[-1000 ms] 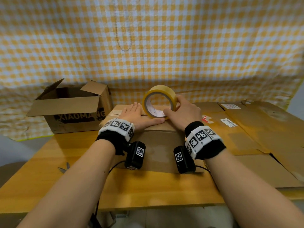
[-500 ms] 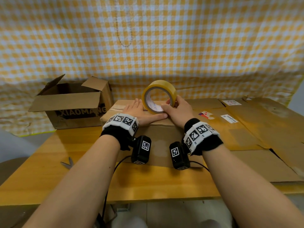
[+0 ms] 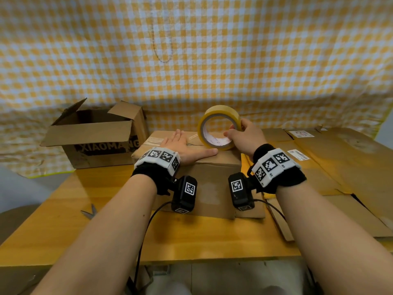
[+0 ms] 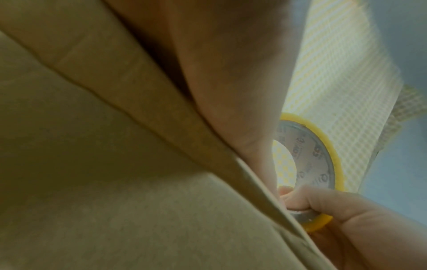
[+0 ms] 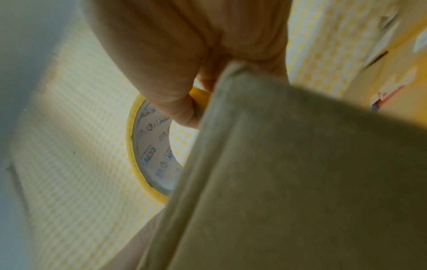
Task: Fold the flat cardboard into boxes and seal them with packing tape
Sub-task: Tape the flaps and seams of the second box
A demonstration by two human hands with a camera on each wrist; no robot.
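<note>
- At the left of the head view stands the open box [image 3: 100, 137] printed XIAOMANG, its top flaps up and untaped. I judge it folded but not sealed on top.
- A pair of scissors [image 3: 90, 211] lies on the table [image 3: 63, 209] at lower left, untouched.
- My left hand [image 3: 185, 146] lies flat on top of the closed box [image 3: 204, 167] at frame centre, fingers straight and close together, thumb out along the near edge, pressing the flaps down.
- Just right of it, the tape roll [image 3: 219, 126] stands on edge on that box top. My right hand [image 3: 244, 136] pinches its right side, thumb inside the core, fingers curled over the outer rim.
- I cannot see a strip of tape across the seam, so I judge the sealing of this box only begun.
- At the right, flat cardboard [image 3: 340, 162] lies stacked on the table, still to be folded.
- Compared with half a second ago, the roll has shifted right and away from my left thumb, and my right hand has moved with it. My left hand has stayed flat in place.
</note>
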